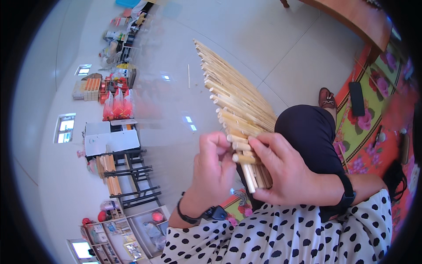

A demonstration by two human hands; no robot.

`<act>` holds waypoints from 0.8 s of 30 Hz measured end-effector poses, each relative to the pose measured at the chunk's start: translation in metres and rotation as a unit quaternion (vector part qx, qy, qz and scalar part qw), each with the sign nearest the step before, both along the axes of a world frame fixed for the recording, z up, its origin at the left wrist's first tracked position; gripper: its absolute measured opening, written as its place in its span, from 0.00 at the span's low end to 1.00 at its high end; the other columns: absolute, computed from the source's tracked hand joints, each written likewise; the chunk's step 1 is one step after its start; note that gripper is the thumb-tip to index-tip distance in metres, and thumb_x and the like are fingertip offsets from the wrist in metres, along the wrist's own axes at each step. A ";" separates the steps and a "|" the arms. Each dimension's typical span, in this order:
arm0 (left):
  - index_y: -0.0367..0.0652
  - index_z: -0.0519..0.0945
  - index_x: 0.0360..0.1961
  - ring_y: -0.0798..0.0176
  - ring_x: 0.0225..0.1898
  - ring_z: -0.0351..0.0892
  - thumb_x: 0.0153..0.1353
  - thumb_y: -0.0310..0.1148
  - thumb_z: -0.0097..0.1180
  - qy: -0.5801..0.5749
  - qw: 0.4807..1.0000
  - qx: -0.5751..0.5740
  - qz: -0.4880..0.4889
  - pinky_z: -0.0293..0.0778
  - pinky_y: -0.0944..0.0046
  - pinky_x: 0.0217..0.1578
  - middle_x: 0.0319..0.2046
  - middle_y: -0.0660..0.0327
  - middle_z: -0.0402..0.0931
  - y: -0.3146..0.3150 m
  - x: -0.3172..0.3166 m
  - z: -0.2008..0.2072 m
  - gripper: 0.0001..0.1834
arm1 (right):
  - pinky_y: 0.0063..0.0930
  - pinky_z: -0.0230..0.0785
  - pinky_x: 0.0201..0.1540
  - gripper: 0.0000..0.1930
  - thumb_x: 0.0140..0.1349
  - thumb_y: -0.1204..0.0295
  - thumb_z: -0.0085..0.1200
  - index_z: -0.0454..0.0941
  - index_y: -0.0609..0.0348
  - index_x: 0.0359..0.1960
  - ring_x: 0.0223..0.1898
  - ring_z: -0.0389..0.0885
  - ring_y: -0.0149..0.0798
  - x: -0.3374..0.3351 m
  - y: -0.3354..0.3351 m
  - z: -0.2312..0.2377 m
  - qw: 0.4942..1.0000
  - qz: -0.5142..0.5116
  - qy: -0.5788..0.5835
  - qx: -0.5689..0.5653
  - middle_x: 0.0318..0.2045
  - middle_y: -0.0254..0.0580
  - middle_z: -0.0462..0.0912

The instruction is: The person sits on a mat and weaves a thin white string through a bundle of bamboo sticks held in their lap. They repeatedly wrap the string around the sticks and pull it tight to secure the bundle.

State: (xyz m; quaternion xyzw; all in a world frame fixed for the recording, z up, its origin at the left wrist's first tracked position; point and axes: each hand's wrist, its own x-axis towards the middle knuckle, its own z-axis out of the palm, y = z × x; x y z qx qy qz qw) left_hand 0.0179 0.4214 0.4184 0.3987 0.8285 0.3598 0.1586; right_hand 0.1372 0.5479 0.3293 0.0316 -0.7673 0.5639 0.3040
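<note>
A mat of pale, round reed-like sticks runs from my hands up and away over my lap, its cut ends lined up along the left side. My right hand grips its near end, thumb on top of the sticks. Several sticks bend under there and point down between my hands. Close against the cut ends, my left hand has its fingers curled and pinched together. Whatever is in that pinch is too small or hidden to make out. Thin ties seem to cross the sticks.
A single thin stick lies on the grey tiled floor. On the right are a floral cloth with a dark phone-like object, and a wooden table edge. Shelves, folded black-legged furniture and bags line the left wall.
</note>
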 end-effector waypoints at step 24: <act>0.43 0.85 0.42 0.52 0.34 0.83 0.47 0.34 0.73 0.163 0.908 -0.223 -0.316 0.76 0.56 0.36 0.30 0.55 0.85 0.104 -0.168 0.014 0.19 | 0.24 0.70 0.51 0.33 0.47 0.82 0.51 0.70 0.66 0.61 0.50 0.76 0.30 -0.031 0.084 0.023 0.971 -0.082 -0.202 -0.102 0.52 0.41 0.77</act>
